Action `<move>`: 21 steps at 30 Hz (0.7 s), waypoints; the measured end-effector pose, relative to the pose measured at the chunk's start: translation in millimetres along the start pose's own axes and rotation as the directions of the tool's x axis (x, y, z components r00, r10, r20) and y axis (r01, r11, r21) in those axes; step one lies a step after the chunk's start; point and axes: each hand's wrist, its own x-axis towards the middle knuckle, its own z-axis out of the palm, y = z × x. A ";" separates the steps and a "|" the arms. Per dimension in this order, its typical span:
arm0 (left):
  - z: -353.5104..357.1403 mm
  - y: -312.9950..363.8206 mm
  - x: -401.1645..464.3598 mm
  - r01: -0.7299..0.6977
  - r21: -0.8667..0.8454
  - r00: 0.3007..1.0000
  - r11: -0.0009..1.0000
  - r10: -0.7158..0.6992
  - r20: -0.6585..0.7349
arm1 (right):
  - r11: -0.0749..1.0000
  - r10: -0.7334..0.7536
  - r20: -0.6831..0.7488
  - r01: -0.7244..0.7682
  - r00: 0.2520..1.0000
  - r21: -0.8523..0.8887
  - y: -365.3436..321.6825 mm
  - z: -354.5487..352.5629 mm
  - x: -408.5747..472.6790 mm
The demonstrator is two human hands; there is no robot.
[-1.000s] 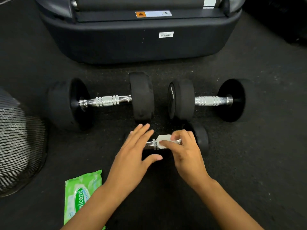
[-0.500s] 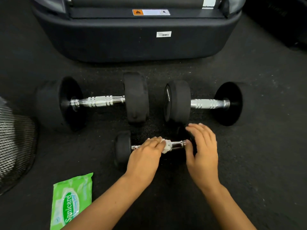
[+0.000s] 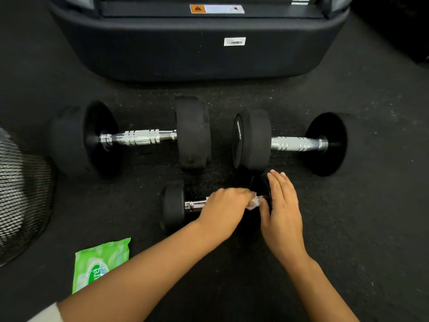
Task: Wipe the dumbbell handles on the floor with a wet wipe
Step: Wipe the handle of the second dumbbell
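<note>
The left hand (image 3: 222, 206) curls over the chrome handle of the small dumbbell (image 3: 173, 205), its grip closed around a crumpled white wet wipe (image 3: 253, 203) that shows just past the knuckles, pressed against the handle near its right end. The right hand (image 3: 282, 211) lies with straight, relaxed fingers against the small dumbbell's right weight, which it mostly hides; its thumb sits just beside the wipe, and this grip holds nothing.

The small dumbbell lies on the black rubber floor (image 3: 348, 228), its handle running left to right, its left weight in plain view and a short stretch of bare chrome showing between that weight and the left hand.

Behind the small dumbbell, farther from the person, two larger dumbbells lie end to end. The large left dumbbell (image 3: 139, 137) sits behind and to the left of it, its ringed chrome handle uncovered. The large right dumbbell (image 3: 294, 144) sits behind and to the right, its inner weight near the right hand's fingertips.

In front of the small dumbbell and to its left, a green wet wipe packet (image 3: 97, 261) lies flat on the floor, partly covered by the left forearm. Farther left of the small dumbbell stands a black mesh basket (image 3: 21, 196). Well behind the small dumbbell, past the larger pair, is the dark base of a machine (image 3: 185, 47) bearing an orange warning label and a white barcode sticker.
</note>
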 end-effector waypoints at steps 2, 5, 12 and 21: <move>-7.8 1.0 18.9 0.140 -0.072 0.983 0.988 -0.131 0.126 | 1.000 0.004 0.006 -0.004 1.000 0.000 -0.5 -0.7 0.3; -20.4 -9.1 41.8 0.276 -0.255 0.930 0.927 -0.190 0.316 | 1.000 0.002 0.013 -0.002 1.000 0.005 -1.0 -1.5 -0.1; -7.8 21.4 14.0 0.104 0.134 0.988 0.985 -0.118 0.101 | 0.998 0.002 0.040 -0.005 0.999 0.061 -0.8 -3.8 1.0; 6.1 5.2 4.2 -0.001 -0.025 1.000 1.000 0.001 -0.021 | 0.998 0.006 -0.004 -0.005 1.000 0.062 0.5 1.2 1.9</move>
